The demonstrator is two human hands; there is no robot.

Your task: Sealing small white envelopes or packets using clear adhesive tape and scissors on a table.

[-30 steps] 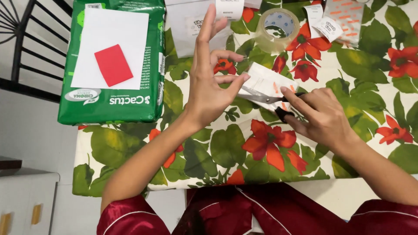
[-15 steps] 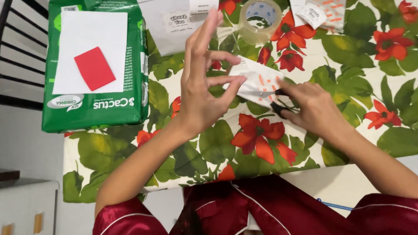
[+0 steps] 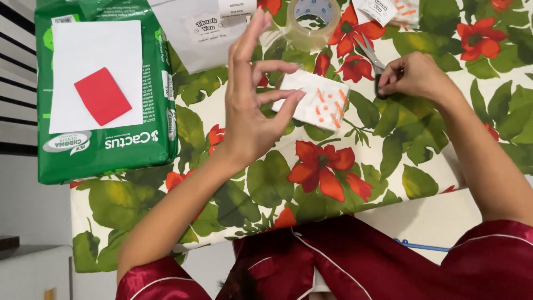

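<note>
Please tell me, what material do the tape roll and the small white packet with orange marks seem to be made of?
Tape roll: clear glossy plastic film, probably; the tablecloth shows through it. Small white packet, pinched by the left hand: looks like matte paper, flat with crisp edges, though thin plastic is possible.

Only one camera watched, worn on my head and aimed steeply down, near enough that my own lap filled the bottom edge. My left hand (image 3: 252, 111) sat close below the lens at the centre, my right hand (image 3: 413, 78) further off toward the upper right. Beyond both hands the floral tablecloth (image 3: 327, 166) ran out of the top of the view.
</note>
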